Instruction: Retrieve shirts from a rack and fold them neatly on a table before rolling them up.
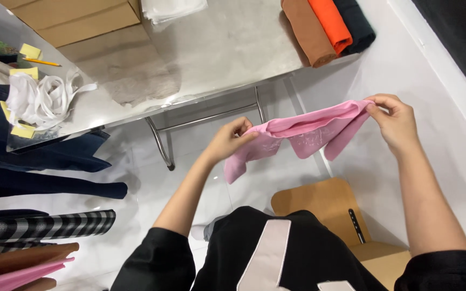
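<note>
A pink garment (297, 134) hangs stretched between my two hands in front of me, above the white floor. My left hand (230, 140) pinches its left end, and the cloth droops below that hand. Holding the right end a little higher, my right hand (392, 121) has its fingers closed on the fabric. A faint white print shows on the underside of the cloth.
A shiny metal table (217, 48) stands ahead, with folded brown, orange and black cloths (327, 27), cardboard boxes (76, 19), white ribbon (41, 99) and yellow notes. Dark and checked garments (44, 161) hang at left. A wooden chair (330, 207) is below me.
</note>
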